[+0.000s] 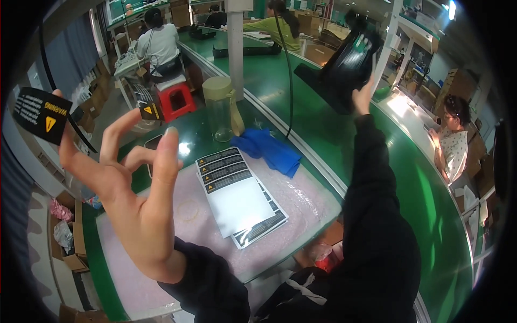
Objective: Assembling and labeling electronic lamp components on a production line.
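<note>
Black labels raised at left, a dark part held out at right

At far left, the left hand is raised with fingers spread and thumb standing apart, pinching nothing that shows. Two of its fingertips each carry a label, attached at one end only, probably so the sticky faces touch little and the thumb stays free (a neat way to carry two at once). Below the hand, the pale pink mat gives the wrist room to turn, out to the bench's green left border.

Toward the middle, the label sheets lie overlapped on the mat, within easy reach of the left hand, it seems. The clear bottle and blue cloth stand and lie just beyond them, likely set there to spare the working surface, yet they narrow the way forward.

Farther right, a metal rail divides the mat from the green line. Across it, the right hand grips the dark part by its near right edge, tilted up; the fingers' far side is hidden. Open green surface runs alongside the right sleeve, toward the line's curved outer edge, beyond which a co-worker sits
</note>
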The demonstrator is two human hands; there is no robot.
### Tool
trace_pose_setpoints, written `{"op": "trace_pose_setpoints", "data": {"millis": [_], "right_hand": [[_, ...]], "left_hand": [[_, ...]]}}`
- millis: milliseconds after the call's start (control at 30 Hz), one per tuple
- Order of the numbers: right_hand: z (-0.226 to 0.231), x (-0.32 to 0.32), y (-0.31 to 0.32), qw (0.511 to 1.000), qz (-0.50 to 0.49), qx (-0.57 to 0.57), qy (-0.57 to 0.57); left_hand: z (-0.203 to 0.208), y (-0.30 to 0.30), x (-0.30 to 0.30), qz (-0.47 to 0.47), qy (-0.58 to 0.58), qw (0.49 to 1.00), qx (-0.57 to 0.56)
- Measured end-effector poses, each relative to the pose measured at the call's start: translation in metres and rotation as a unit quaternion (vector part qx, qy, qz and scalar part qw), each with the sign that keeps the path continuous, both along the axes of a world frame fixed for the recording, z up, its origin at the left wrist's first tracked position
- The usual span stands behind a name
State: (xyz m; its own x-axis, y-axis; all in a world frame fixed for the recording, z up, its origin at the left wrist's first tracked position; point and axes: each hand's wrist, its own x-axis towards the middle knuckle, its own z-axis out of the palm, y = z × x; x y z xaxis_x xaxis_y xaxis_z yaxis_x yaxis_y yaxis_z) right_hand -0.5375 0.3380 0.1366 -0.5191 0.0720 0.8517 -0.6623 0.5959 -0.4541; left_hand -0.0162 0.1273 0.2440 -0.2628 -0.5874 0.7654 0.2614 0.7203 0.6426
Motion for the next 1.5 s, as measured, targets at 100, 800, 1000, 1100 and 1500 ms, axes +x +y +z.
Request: {"op": "trace_pose_setpoints", "data": {"millis": [100, 800, 1000, 1100, 1500], "right_hand": [[0.067, 0.068, 0.053, 0.996, 0.002, -0.010, 0.093], [0.105, 0.336, 0.009, 0.807, 0.371, 0.288, 0.358], [0.058, 0.337, -0.016, 0.769, 0.349, 0.351, 0.405], [0.047, 0.347, -0.008, 0.740, 0.335, 0.403, 0.421], [0.080, 0.364, 0.027, 0.762, 0.619, 0.169, -0.084]], "left_hand": [[0.003, 0.001, 0.002, 0.039, 0.078, 0.987, -0.137], [-0.053, 0.135, 0.086, 0.173, 0.155, 0.965, -0.123], [-0.101, 0.117, 0.041, 0.061, 0.023, 0.996, 0.058], [-0.111, 0.110, 0.030, 0.139, -0.008, 0.990, -0.032], [-0.121, 0.118, 0.025, -0.003, 0.098, 0.988, 0.116]]}}
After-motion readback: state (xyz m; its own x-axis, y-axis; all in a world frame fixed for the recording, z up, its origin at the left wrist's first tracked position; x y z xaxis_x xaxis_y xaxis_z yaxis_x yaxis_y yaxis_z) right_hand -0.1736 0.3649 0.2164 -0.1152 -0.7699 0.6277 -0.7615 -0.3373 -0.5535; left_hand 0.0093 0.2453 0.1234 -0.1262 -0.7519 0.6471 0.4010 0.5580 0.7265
